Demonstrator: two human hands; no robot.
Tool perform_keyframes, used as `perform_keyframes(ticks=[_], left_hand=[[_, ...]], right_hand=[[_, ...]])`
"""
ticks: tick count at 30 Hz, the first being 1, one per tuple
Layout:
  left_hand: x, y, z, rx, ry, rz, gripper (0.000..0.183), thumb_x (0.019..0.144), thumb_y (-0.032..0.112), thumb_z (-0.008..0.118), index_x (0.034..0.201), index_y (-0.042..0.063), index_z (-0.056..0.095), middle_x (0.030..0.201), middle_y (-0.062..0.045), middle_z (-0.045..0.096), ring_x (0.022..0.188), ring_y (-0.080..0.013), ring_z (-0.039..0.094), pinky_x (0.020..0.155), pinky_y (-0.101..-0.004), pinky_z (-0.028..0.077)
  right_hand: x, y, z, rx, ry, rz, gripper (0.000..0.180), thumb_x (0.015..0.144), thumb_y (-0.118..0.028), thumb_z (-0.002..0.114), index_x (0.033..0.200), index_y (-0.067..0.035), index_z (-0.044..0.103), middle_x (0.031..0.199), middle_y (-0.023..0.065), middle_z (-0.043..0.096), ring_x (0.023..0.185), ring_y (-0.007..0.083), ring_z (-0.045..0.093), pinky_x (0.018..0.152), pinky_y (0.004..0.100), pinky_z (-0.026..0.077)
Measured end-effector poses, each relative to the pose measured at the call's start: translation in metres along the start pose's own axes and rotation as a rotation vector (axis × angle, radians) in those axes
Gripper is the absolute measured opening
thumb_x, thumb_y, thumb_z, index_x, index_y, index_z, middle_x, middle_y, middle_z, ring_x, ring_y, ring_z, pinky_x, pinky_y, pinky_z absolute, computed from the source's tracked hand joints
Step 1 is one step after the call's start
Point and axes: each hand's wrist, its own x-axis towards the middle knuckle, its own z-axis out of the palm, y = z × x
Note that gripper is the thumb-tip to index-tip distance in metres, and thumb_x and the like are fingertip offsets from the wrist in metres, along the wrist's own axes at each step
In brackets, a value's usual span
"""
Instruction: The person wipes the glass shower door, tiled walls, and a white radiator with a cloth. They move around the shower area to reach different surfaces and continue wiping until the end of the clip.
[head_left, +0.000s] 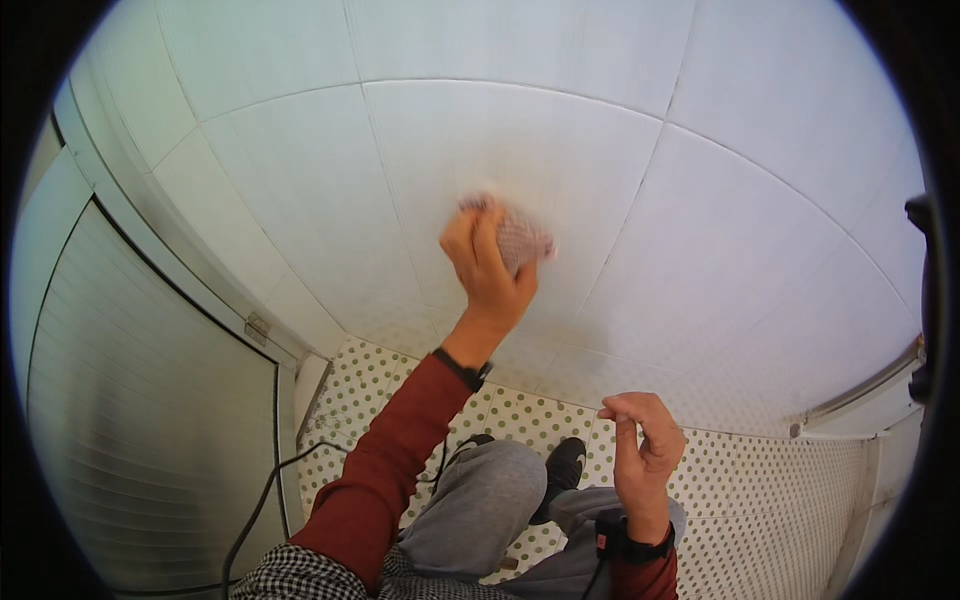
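Observation:
My left hand (487, 259) presses a crumpled, pinkish checked cloth (523, 238) against the white tiled wall (517, 135). Motion blurs the cloth and fingertips, and the fingers cover part of the cloth. Around it the tile looks faintly yellowish. Lower and to the right, my right hand (646, 446) hangs in front of the wall's base, above my knee. Its fingers are bent, with a gap between them and the thumb, and nothing is in it. Each wrist wears a black band.
A metal-framed door with a ribbed translucent panel (157, 405) stands at left, its hinge (257, 328) near the wall. A black cable (255, 502) runs beside it. Below lies a green-dotted tile floor (750, 480) under my black shoes (566, 465). A pale frame (855, 420) borders the right.

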Motion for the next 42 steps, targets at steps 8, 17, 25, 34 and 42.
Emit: perform_keyframes(ticks=[8, 17, 25, 34, 42], left_hand=[[-0.125, -0.007, -0.028, 0.083, -0.449, 0.068, 0.066, 0.070, -0.003, 0.073, 0.134, 0.006, 0.057, 0.133, -0.020, 0.048, 0.123, -0.0424, 0.045, 0.104, -0.0557, 0.034], [0.090, 0.056, 0.026, -0.465, -0.250, 0.050, 0.057, 0.073, -0.010, 0.069, 0.129, 0.003, 0.064, 0.123, -0.016, 0.062, 0.111, -0.0380, 0.058, 0.106, -0.0512, 0.039], [-0.071, 0.037, 0.006, -0.122, -0.727, 0.639, 0.037, 0.095, 0.012, 0.066, 0.131, 0.007, 0.064, 0.150, -0.009, 0.057, 0.139, -0.0293, 0.053, 0.103, -0.0524, 0.042], [0.045, 0.079, 0.048, -0.124, -0.340, 0.554, 0.036, 0.094, 0.007, 0.063, 0.129, 0.009, 0.066, 0.150, -0.014, 0.058, 0.142, -0.0334, 0.052, 0.124, -0.0646, 0.004], [0.017, 0.105, 0.064, -0.233, -0.418, 0.549, 0.046, 0.093, 0.008, 0.066, 0.139, 0.006, 0.059, 0.156, -0.016, 0.051, 0.148, -0.0354, 0.044, 0.119, -0.0623, 0.020]], right_hand=[[0.002, 0.006, -0.009, 0.065, 0.045, 0.057, 0.023, 0.092, 0.014, 0.057, 0.105, 0.001, 0.071, 0.092, 0.0116, 0.071, 0.081, 0.0190, 0.069, 0.074, 0.0288, 0.054], [0.001, 0.004, -0.017, 0.072, 0.084, 0.067, 0.025, 0.093, 0.014, 0.056, 0.107, 0.001, 0.071, 0.094, 0.0110, 0.071, 0.084, 0.0183, 0.069, 0.075, 0.0284, 0.054], [-0.003, 0.006, -0.028, 0.108, 0.087, 0.040, 0.025, 0.093, 0.014, 0.056, 0.108, 0.001, 0.072, 0.096, 0.0120, 0.071, 0.084, 0.0183, 0.069, 0.075, 0.0281, 0.053], [-0.002, 0.004, -0.038, 0.159, 0.144, 0.081, 0.022, 0.094, 0.013, 0.057, 0.107, 0.002, 0.072, 0.096, 0.0120, 0.071, 0.083, 0.0187, 0.069, 0.075, 0.0286, 0.054], [-0.006, 0.004, -0.049, 0.157, 0.239, 0.042, 0.021, 0.095, 0.012, 0.057, 0.107, 0.002, 0.071, 0.096, 0.0120, 0.071, 0.083, 0.0182, 0.070, 0.075, 0.0282, 0.054]])
